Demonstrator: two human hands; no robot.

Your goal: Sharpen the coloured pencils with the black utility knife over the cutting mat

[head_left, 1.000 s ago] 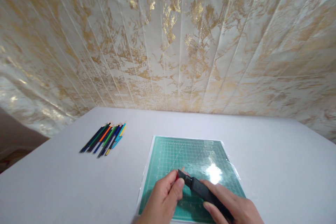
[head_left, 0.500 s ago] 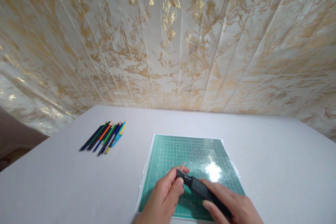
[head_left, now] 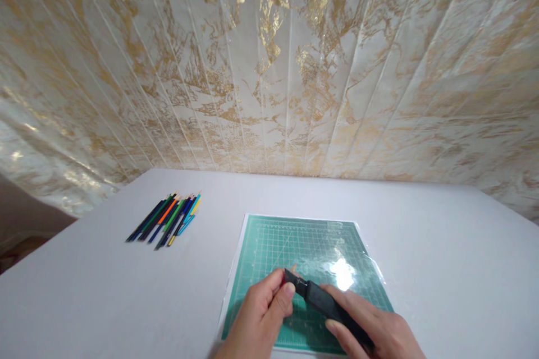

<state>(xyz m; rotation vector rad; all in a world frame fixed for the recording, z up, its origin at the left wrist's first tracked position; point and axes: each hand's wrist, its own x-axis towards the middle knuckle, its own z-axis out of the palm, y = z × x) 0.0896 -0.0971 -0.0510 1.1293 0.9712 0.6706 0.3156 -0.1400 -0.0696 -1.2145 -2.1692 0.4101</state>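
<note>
In my right hand [head_left: 370, 322] is a black utility knife [head_left: 326, 302], its blade pointing up and left. My left hand [head_left: 265, 311] is closed around a pencil [head_left: 294, 267], of which the bare wooden tip and a bit of red show beyond the fingers. The blade lies against the pencil near that tip, close to my left thumb. Most of the pencil is hidden by my left hand and the blade. Both hands are above a green cutting mat [head_left: 269, 235] with a white grid.
Several coloured pencils [head_left: 168, 219] lie side by side at the left of the white table [head_left: 101, 291]. Behind the table's far edge hangs a white and gold patterned sheet [head_left: 269, 95]. Bright light reflects off the mat's right half.
My left index finger has drawn in a little beside the blade, and a bit of red now shows there. Both hands keep their grips, nearly in place.
</note>
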